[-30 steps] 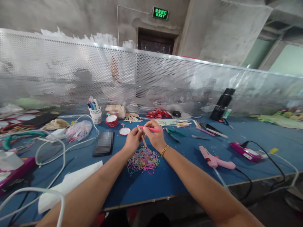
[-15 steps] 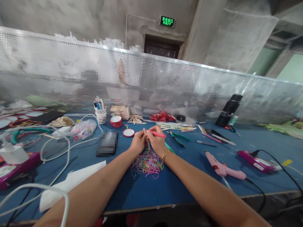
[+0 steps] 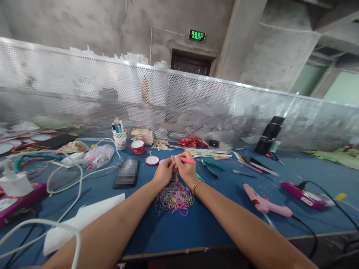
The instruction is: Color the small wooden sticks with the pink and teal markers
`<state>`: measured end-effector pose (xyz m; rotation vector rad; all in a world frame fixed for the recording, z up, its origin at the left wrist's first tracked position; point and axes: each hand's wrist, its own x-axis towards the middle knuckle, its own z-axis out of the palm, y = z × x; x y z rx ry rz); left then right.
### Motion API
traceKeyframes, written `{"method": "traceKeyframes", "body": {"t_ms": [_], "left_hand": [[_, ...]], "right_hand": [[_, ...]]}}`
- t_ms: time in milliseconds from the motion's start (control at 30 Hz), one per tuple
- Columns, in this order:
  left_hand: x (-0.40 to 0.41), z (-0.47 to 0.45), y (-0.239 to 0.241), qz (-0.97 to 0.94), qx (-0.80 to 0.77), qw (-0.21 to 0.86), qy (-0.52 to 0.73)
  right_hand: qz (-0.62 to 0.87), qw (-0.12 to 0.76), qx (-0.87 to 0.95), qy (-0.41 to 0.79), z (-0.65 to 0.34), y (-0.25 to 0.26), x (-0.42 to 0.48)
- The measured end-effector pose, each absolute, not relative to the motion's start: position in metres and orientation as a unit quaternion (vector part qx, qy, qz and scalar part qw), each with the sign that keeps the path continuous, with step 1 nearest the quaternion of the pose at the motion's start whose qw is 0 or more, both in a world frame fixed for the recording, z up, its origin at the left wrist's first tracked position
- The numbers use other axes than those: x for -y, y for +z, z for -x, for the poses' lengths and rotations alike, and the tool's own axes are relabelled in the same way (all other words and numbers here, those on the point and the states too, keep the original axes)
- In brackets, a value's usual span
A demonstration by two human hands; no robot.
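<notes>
My left hand [image 3: 164, 173] and my right hand [image 3: 185, 170] meet above a heap of coloured rubber bands [image 3: 174, 197] on the blue table [image 3: 196, 224]. The left fingers pinch a thin wooden stick [image 3: 173, 166] that stands nearly upright between the hands. A pink pen [image 3: 186, 160] lies across my right fingers, its tip pointing right, and those fingers also close on the stick. A gold bracelet [image 3: 195, 185] sits on my right wrist.
Green-handled pliers [image 3: 209, 166] lie just right of the hands, a pink glue gun [image 3: 263, 204] further right. A dark phone [image 3: 126, 172], white cables [image 3: 67, 179], a cup of pens [image 3: 120, 137], round red lids [image 3: 137, 146] and white paper [image 3: 81, 220] lie left. A perforated metal screen [image 3: 196, 108] closes the back.
The hands stay together on the stick and pen; the stick has turned more upright. The camera has tilted, so everything sits slightly lower and further right in view.
</notes>
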<state>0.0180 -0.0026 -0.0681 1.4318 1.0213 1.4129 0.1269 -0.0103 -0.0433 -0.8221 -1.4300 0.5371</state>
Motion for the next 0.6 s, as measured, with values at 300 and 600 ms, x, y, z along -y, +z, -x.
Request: {"method": "traceKeyframes", "body": {"t_ms": [300,600], "left_hand": [[0.0040,-0.0168,-0.0666,-0.590,-0.419,0.405,0.558],[0.0035,-0.0169,-0.0677,-0.586,-0.426,0.401,0.561]], "right_hand": [[0.362,0.644,0.631,0.237,-0.1263,-0.0421,0.0107],[0.367,0.637,0.639,0.228,-0.1281,-0.0435,0.0092]]}}
